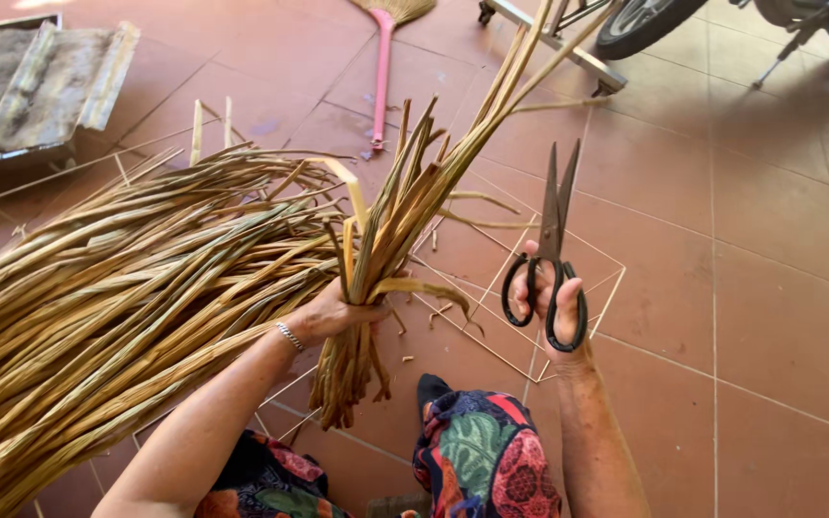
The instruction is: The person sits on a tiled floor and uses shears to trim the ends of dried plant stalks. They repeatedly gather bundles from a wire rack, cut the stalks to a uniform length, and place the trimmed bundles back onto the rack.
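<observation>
Scissors (551, 251) with black handles stand blades-up and nearly closed in the right hand (551, 305), fingers through the loops. Left hand (336, 315) grips a bundle of dried reed leaves (397, 223) upright, right of the big reed pile (117, 297) on the tiled floor (741, 288).

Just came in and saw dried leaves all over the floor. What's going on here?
A seated person grips a bunch of dried leaves upright in the left hand, while the right hand holds black scissors, blades nearly closed and pointing up, apart from the bunch. A large pile of the same leaves lies on the tiled floor to their left. A pink-handled broom lies farther back.
</observation>
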